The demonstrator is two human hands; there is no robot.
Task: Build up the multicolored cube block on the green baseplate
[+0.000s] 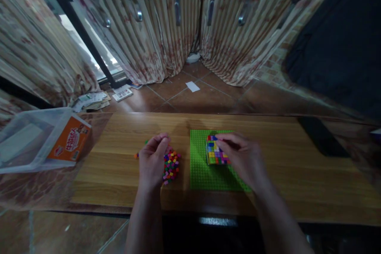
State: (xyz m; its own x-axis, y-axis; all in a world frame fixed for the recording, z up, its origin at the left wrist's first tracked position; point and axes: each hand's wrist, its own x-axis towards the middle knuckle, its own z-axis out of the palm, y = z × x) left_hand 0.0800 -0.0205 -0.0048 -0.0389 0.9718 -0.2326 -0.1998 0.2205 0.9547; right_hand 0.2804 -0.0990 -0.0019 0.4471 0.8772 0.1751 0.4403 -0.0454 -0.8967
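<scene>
A green studded baseplate [198, 170] lies on the wooden board, and on it stands a multicoloured block built of small toy bricks [213, 154]. My right hand [242, 154] is over the block's right side, thumb and forefinger pinched together at its upper edge; whatever is between the fingertips is too small to make out. To the left of the baseplate is a pile of small loose bricks [171, 166] in many colours. Above that pile's left part hovers my left hand [153, 156], its thumb and fingers closed in a pinch. It hides some bricks, and its contents cannot be made out.
A clear plastic bin [35, 139] with an orange label stands at the left end of the table. A dark flat object [326, 137], phone-like in shape, lies on the right. Beyond the table are patterned curtains [166, 35] and papers [92, 101] on the tiled floor.
</scene>
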